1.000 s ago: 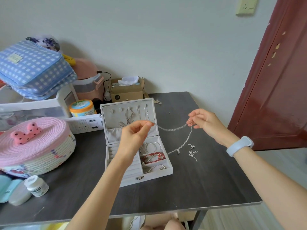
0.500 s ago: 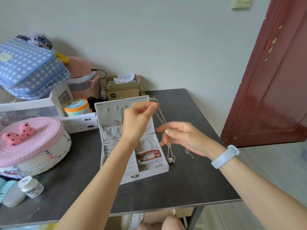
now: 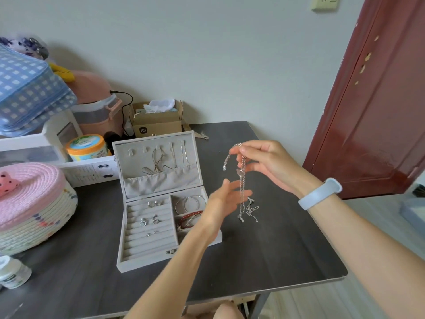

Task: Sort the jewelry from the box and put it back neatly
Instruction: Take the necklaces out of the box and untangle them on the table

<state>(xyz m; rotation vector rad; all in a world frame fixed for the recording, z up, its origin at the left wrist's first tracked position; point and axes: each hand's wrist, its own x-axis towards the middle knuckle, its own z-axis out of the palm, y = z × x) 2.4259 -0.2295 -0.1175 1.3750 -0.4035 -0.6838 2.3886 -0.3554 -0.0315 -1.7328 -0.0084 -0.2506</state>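
Note:
A white jewelry box lies open on the dark table, with rings and earrings in its slotted left tray and bangles in its right compartments. Thin necklaces hang from hooks in the raised lid. My right hand pinches a silver chain necklace at its top, right of the box, and the chain dangles doubled toward the table. My left hand hovers just left of the hanging chain with fingers relaxed, holding nothing. A second small silver chain lies on the table below.
A pink-lidded woven basket sits at the left, with a small white bottle in front. Behind stand a white organizer, an orange-rimmed jar and a cardboard box. A dark red door is at right.
My left hand let go of the chain's end and dropped lower beside it. My right hand rose and now holds the chain alone, hanging doubled instead of stretched between both hands.

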